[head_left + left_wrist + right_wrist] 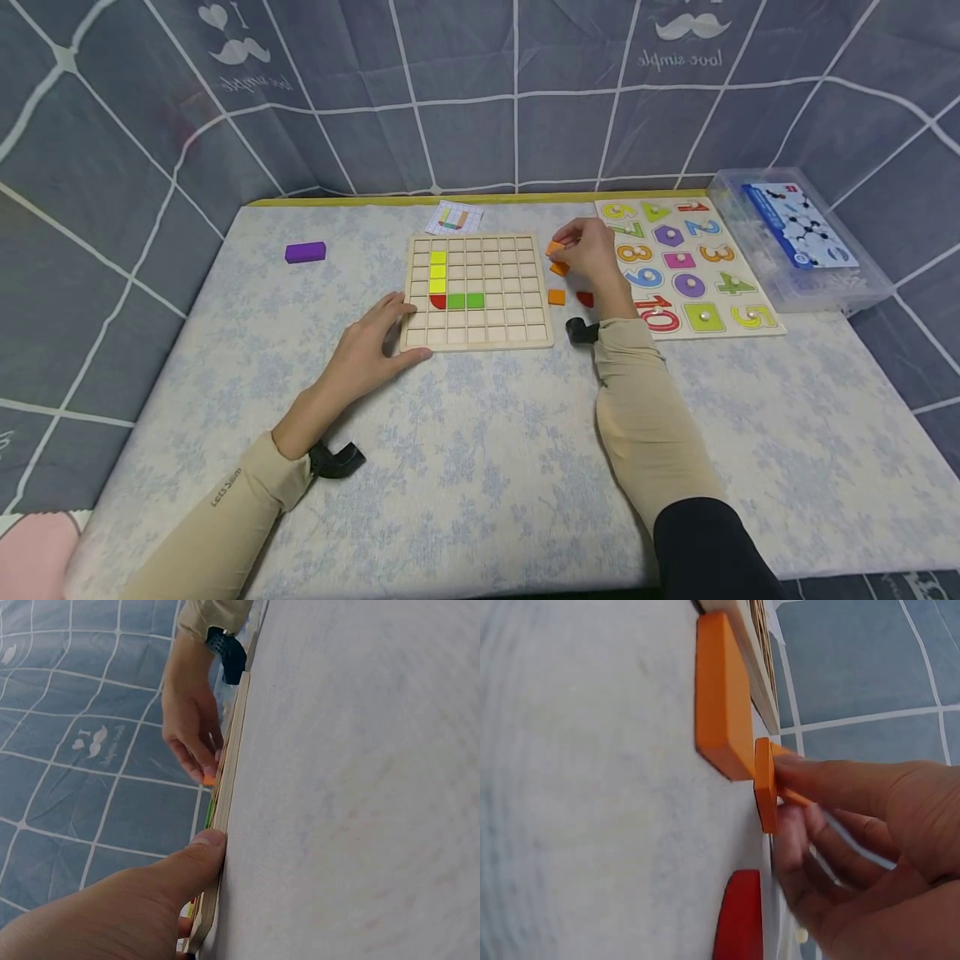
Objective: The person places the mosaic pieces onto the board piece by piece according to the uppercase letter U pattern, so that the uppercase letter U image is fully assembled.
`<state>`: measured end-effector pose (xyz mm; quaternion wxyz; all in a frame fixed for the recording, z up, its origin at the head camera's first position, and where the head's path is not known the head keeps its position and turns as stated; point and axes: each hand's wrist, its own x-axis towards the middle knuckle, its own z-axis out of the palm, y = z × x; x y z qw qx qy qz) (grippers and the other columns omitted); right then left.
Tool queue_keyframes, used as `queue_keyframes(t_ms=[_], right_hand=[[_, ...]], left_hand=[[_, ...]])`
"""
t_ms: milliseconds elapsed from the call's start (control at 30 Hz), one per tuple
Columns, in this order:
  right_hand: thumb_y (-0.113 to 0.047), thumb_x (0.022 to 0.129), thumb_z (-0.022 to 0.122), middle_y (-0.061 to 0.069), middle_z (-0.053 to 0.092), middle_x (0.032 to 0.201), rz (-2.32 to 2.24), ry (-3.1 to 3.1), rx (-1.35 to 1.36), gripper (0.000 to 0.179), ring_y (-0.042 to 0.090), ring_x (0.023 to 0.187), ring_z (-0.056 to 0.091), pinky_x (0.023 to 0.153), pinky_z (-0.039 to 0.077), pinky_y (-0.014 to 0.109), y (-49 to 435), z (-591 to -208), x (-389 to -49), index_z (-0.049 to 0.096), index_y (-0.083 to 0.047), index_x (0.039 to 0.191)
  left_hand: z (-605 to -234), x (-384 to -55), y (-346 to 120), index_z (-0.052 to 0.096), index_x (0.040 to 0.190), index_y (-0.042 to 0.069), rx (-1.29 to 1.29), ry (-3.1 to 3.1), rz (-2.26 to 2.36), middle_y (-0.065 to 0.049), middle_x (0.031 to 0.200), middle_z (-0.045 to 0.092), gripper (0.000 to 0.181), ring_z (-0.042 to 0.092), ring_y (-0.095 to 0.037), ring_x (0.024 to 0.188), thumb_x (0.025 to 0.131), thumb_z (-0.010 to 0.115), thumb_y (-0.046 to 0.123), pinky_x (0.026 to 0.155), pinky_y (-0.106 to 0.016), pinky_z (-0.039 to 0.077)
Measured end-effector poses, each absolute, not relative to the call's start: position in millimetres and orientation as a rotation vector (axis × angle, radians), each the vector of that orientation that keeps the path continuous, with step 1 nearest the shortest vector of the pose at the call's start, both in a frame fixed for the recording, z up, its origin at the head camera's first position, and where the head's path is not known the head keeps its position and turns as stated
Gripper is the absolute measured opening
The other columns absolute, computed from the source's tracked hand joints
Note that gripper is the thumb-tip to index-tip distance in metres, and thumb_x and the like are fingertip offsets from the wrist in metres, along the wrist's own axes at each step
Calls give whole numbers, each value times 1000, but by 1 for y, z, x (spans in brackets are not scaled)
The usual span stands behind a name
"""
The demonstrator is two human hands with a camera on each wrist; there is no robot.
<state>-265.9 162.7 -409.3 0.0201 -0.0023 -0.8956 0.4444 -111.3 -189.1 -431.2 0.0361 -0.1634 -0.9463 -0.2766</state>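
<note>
A wooden grid board (pixel 504 321) lies on the table, with yellow tiles (pixel 438 272) in a column, a red quarter-round tile (pixel 438 302) below them and two green tiles (pixel 466 301) beside it. My left hand (pixel 367 337) holds the board's near left corner, thumb (pixel 196 859) on the near edge and fingers at the left side. Right of the board, my right hand (pixel 592 254) pinches an orange tile (pixel 554 247). Another orange tile (pixel 764 784) is just under those fingers. Closer to me lie an orange square (pixel 556 297) and a red piece (pixel 739 919).
A pattern card (pixel 453 217) lies behind the board. At left is a purple block (pixel 305 252). A number puzzle (pixel 686 275) and a clear plastic box (pixel 862 283) with a blue booklet (pixel 801 227) stand at right. Curtains border the table.
</note>
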Motion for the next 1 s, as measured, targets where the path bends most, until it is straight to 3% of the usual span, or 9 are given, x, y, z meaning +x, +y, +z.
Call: queue_keyframes(t_ms=[400,633,1000], right_hand=[[-6,95,78,15,77,102,1534,-2782,363,13,22,88,70,75,52,27,156,-390,-261,79,-4,108],[-6,95,78,15,78,102,1558,-2914,679,13,27,90,73,82,56,35,129,-387,-250,78,-2,107],[-4,94,79,9,79,93,1370,-2998,768,5,23,87,73,85,57,36,104,-388,-242,80,-6,98]], left_hand=[[-432,-113,-188,56,147,6,-505,-2906,-862,-24,166,40,75,34,-41,157,88,86,42,117,-66,39],[-432,-111,-189,56,147,7,-497,-2915,-854,-24,166,40,76,34,-42,156,88,86,43,117,-66,39],[-431,-112,-188,56,148,6,-495,-2915,-845,-24,166,39,76,34,-42,156,88,86,43,118,-66,39]])
